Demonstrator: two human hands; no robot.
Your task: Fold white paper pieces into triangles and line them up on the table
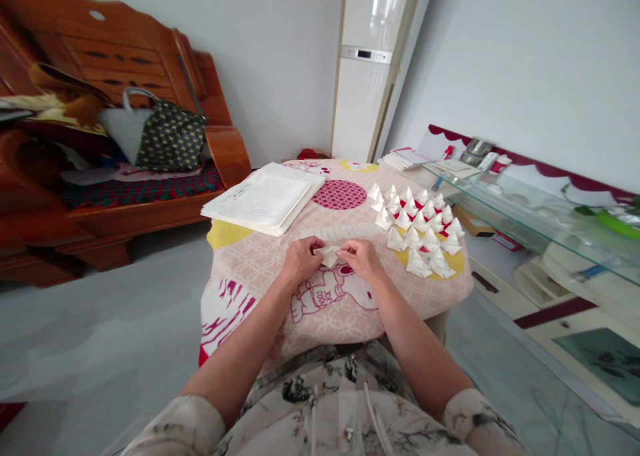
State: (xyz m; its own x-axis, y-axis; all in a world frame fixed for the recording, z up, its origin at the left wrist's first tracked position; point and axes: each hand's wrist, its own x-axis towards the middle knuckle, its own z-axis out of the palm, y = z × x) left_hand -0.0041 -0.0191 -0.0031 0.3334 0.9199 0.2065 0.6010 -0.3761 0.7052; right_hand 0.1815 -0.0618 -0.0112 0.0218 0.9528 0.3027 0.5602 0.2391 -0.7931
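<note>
Fingers (316,243) of the left hand (301,259) and right hand (365,259) are pinched narrowly on a small folded paper (330,255), held over the patterned cloth (260,263).

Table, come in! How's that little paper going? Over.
Left grip, right grip: both pinching small paper. Paper stack ahead-left, folded shapes right; neither in the way.

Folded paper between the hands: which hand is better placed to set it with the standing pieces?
Probably the right hand: it holds the paper and is nearer the standing pieces. The left hand also holds it, but is farther away.
</note>
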